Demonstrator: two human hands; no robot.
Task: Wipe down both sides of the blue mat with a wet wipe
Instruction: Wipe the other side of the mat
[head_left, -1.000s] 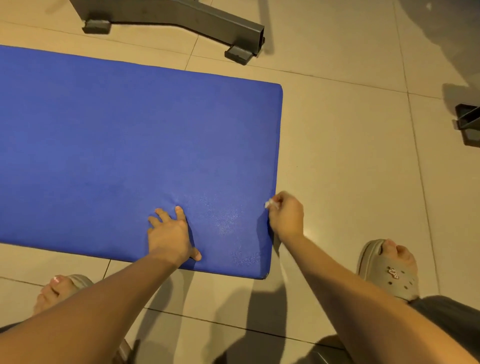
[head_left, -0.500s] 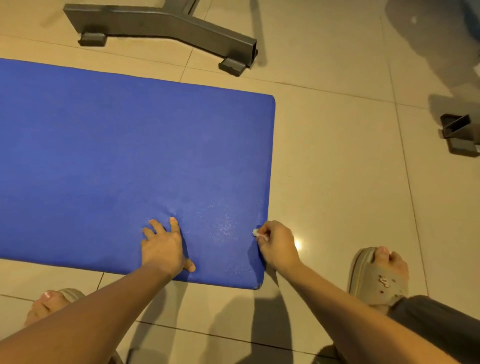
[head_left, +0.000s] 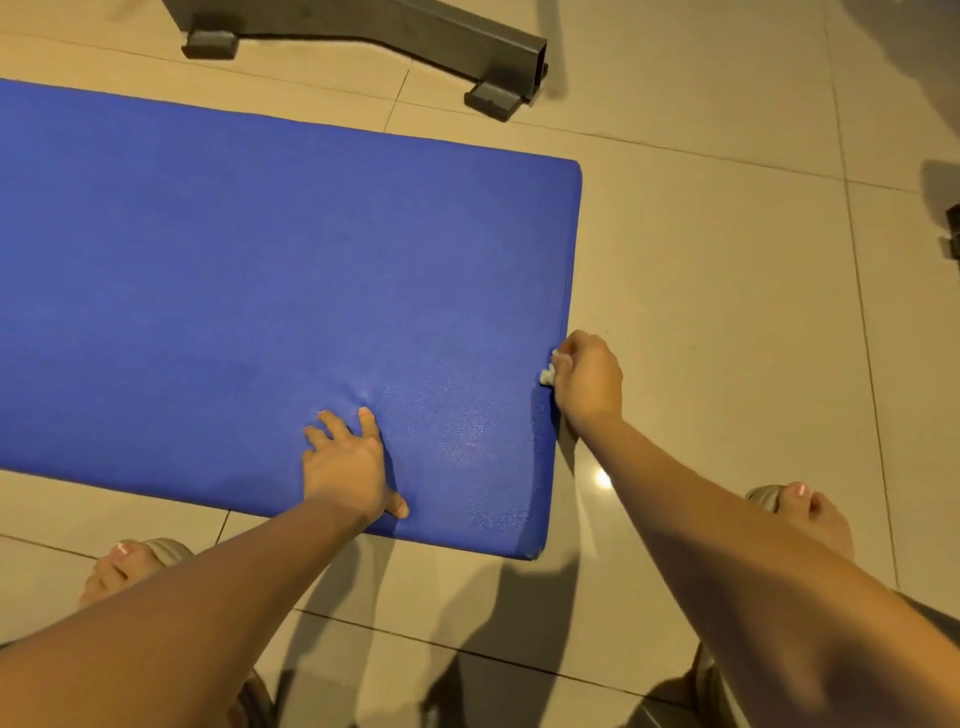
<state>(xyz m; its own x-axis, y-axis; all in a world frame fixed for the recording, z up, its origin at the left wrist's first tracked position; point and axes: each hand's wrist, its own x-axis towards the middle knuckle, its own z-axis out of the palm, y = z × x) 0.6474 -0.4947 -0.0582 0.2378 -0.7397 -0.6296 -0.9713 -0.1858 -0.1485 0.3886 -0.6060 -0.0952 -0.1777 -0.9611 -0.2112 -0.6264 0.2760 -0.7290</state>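
A thick blue mat (head_left: 249, 291) lies flat on the tiled floor and runs out of view at the left. My left hand (head_left: 345, 462) presses down on its top near the front edge, fingers spread, and dents the padding. My right hand (head_left: 587, 382) is at the mat's right side edge, fingers curled round a small crumpled white wet wipe (head_left: 548, 371) held against that edge. Only a bit of the wipe shows. The mat's surface near the front right corner looks speckled with damp patches.
A dark metal equipment base (head_left: 415, 31) with rubber feet stands on the floor behind the mat. Another dark metal piece (head_left: 953, 239) shows at the right edge. My feet in beige sandals (head_left: 800, 514) stand at the front left and right. Beige tiles surround the mat.
My right hand with the wipe slid toward me along the mat's right edge, then back away from me. My left hand stayed pressed on the same spot. The camera view shifted.
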